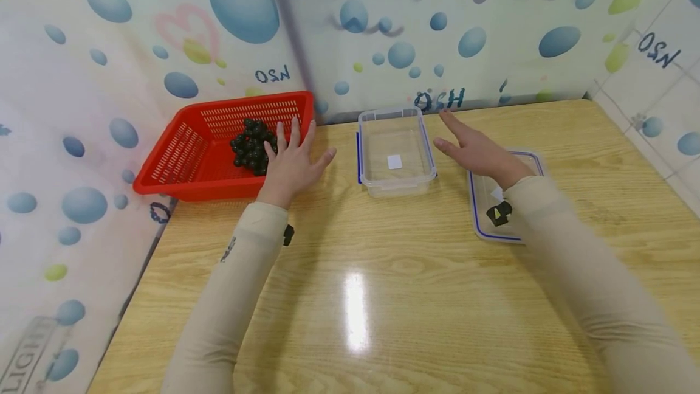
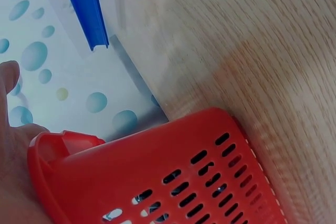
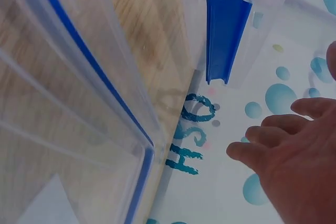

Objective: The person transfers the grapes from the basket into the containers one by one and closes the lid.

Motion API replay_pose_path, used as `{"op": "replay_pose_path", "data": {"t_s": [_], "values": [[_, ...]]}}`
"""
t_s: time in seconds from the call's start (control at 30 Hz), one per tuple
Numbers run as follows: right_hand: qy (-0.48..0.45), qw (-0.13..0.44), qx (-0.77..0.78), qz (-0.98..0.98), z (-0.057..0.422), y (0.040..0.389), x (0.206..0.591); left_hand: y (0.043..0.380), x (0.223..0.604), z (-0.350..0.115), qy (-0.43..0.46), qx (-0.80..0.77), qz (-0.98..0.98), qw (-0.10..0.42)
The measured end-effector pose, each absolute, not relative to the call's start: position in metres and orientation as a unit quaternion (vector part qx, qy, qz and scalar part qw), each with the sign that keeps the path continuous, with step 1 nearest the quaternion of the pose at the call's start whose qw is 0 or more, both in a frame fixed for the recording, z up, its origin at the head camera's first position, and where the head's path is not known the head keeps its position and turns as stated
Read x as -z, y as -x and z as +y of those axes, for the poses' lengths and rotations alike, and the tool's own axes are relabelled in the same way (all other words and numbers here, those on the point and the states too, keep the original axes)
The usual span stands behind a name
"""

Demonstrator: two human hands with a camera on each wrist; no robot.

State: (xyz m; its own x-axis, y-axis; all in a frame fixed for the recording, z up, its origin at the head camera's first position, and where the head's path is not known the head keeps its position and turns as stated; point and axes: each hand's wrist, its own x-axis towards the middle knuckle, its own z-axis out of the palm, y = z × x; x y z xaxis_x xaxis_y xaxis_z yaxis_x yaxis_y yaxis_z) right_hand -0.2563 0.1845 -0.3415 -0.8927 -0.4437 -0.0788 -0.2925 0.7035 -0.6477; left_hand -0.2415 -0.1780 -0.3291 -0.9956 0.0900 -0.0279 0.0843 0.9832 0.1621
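My left hand [image 1: 292,166], fingers spread, hovers at the right front rim of a red plastic basket [image 1: 188,190]. Inside that basket lies a bunch of dark, glossy grapes [image 1: 253,145], partly covered by the fingers. The left wrist view shows the hand [image 2: 18,166] beside the basket's slotted wall [image 2: 142,163]. To the right stands a clear lidless container [image 1: 377,169] with blue side clips. My right hand [image 1: 478,151] holds nothing, its fingers extended between this container and a clear lid [image 1: 481,227] with a blue seal. The right forearm hides part of the lid.
All of it stands on a wood-grain table [image 1: 328,327]. A patterned wall covering [image 1: 366,53] rises behind the table and along its left side; a tiled wall [image 1: 672,96] borders the right. Small dark objects [image 1: 499,214] show beside both sleeves.
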Motion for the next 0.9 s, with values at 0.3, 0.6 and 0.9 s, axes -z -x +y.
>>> {"op": "replay_pose_path", "data": {"t_s": [0.3, 0.6, 0.9], "values": [[0.194, 0.129, 0.344, 0.91, 0.179, 0.262, 0.351, 0.241, 0.329, -0.179, -0.047, -0.084, 0.995, 0.018], [0.186, 0.137, 0.346, 0.909, 0.171, 0.267, 0.358, 0.242, 0.33, -0.179, -0.046, -0.083, 0.995, 0.015], [0.194, 0.138, 0.323, 0.916, 0.164, 0.269, 0.363, 0.243, 0.323, -0.179, -0.054, -0.076, 0.996, -0.011]]}}
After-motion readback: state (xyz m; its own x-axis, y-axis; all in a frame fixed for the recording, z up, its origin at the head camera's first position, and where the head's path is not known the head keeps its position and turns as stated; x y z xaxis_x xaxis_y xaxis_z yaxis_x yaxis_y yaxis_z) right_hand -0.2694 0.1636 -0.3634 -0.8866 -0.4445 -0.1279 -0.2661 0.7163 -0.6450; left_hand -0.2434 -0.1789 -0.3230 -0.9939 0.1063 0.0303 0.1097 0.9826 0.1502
